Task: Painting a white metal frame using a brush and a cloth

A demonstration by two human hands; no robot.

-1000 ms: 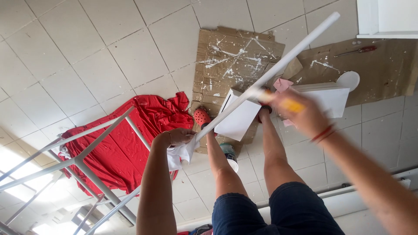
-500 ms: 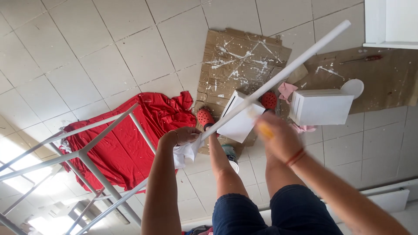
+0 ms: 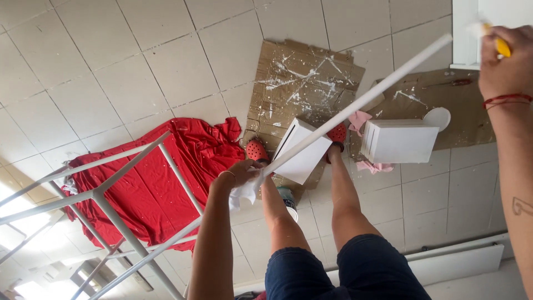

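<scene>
Left hand (image 3: 240, 173): grip closed round the lower end of a long white rod (image 3: 355, 104), a white rag (image 3: 244, 191) bunched between palm and rod. The rod runs up and to the right, slanting across the picture above the person's legs.

Right hand (image 3: 508, 64): raised at the top right corner, well apart from the rod; grip closed on a yellow tool (image 3: 501, 45), seemingly a small brush, its working end blurred.

Step in hand, by judgement: painting or wiping the rod, which is held steady by the rag end. The next move calls for bringing the right hand down to the rod without loosening the left.

Surroundings: paint-spattered cardboard (image 3: 302, 78) on the tiled floor; two white boxes, one (image 3: 302, 150) beneath the rod, one (image 3: 398, 140) to the right; red cloth (image 3: 166, 172) under a white metal frame (image 3: 127, 189); red clogs (image 3: 256, 150).

Hard to make out: the tool's tip; the right forearm cut off at the edge; a small container (image 3: 287, 195) partly behind the left leg.
</scene>
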